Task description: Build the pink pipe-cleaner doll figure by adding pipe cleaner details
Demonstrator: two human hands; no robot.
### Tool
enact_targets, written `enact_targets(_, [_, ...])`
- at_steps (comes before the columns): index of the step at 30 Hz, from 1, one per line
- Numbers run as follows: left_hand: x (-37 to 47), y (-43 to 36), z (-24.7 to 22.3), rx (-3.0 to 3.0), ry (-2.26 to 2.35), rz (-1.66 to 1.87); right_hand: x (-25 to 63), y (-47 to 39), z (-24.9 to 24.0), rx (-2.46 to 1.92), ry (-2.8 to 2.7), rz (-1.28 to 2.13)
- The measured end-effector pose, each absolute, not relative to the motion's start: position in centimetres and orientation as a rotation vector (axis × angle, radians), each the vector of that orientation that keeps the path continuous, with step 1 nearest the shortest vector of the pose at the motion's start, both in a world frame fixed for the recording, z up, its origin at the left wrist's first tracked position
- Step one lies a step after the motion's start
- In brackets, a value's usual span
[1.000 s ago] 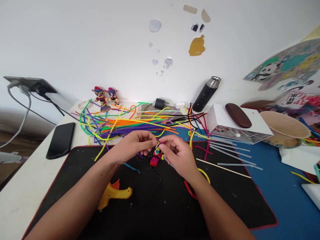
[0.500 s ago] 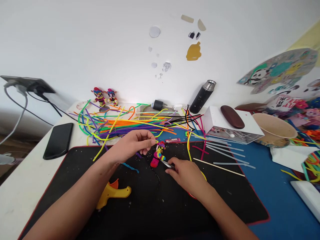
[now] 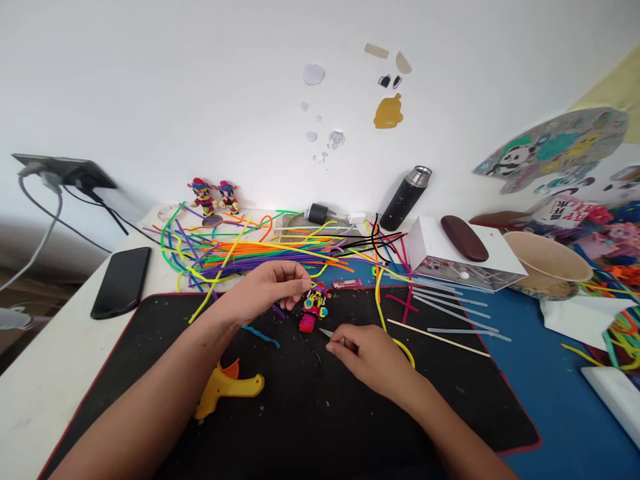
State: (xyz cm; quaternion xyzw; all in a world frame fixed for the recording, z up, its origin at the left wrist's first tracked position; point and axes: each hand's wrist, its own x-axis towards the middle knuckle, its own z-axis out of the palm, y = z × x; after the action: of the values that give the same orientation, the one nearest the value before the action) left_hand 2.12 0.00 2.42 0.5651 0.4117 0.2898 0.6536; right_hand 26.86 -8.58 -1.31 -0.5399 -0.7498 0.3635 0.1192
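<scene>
My left hand [image 3: 277, 283] is closed in a pinch at the top of a small colourful doll figurine [image 3: 315, 303], which has a red head, yellow and blue parts and a pink-red base. It hangs just above the black mat. In my right hand [image 3: 370, 350], thumb and fingers are closed on a slim pointed metal tool [image 3: 326, 333]; its tip points left toward the figurine's base, a little apart from it. Most of the tool is hidden by my fingers. A thin black cord [image 3: 313, 350] lies below the figurine.
Beyond the mat [image 3: 280, 433] lies a pile of coloured pipe cleaners [image 3: 270, 250]. A yellow glue gun [image 3: 230, 387] lies near my left forearm. Two similar figurines [image 3: 215, 197], a black thermos [image 3: 405, 200], a white box [image 3: 465, 250] and a phone [image 3: 121, 282] stand or lie around.
The figurine has turned so that more of its front shows, and sits slightly further left. The metal tool's tip has drawn back from it. The whole view has shifted slightly.
</scene>
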Motion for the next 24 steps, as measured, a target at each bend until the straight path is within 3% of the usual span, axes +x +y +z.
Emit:
enact_targets(8, [1.8,0.2,2.6,1.282,0.901,0.578,24.0,-5.7,-0.7,-1.273,-1.627,1.095])
enact_targets(24, [1.8,0.2,1.9,1.235,0.9,0.452,22.2,-5.0,-1.5,-1.144,-1.581,1.035])
